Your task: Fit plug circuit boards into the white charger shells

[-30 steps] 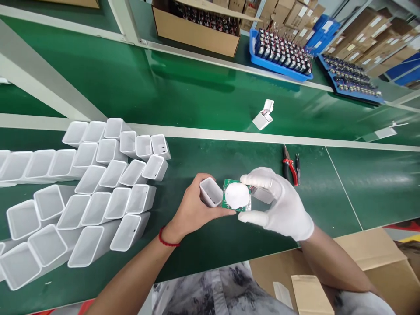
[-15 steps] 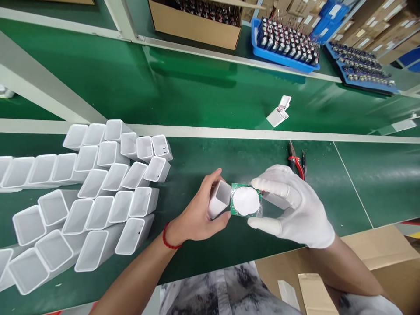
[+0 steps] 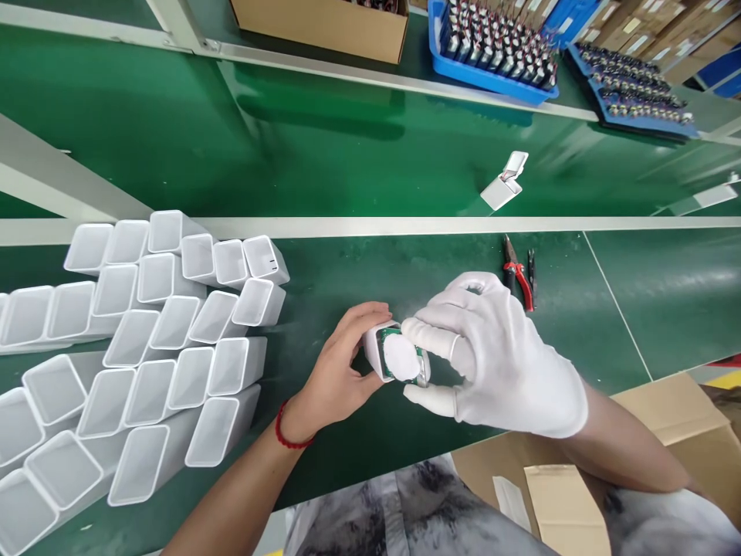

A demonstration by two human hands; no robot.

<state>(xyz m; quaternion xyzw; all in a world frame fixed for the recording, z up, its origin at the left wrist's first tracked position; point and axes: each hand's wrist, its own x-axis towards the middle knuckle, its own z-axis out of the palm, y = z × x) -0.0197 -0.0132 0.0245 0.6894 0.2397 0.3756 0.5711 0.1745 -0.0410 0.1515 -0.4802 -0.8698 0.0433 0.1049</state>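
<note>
Bare, with a red cord at the wrist, my left hand point(image 3: 341, 367) wraps round a small white plastic case point(image 3: 373, 349) just above the green bench. Its open end faces my right hand point(image 3: 486, 359), which wears a white glove. Between the gloved thumb and fingers is a green circuit board point(image 3: 384, 337) bearing a round white pad point(image 3: 401, 357). One end of the board sits inside the case's mouth; the other end is still pinched. The gloved fingers cover part of the board's right side.
Several open white cases point(image 3: 191, 378) stand in rows at the left. Red-handled pliers point(image 3: 517, 278) and dark tweezers point(image 3: 531, 278) lie beyond my right hand. A white lidded case point(image 3: 502, 191) is farther back. Cardboard point(image 3: 570, 510) is below my right arm; a blue tray point(image 3: 492, 77) of parts is on the shelf.
The board has moved left, from just outside the case to partly inside its mouth. My gloved right hand has come closer to my left hand. The camera view has shifted slightly.
</note>
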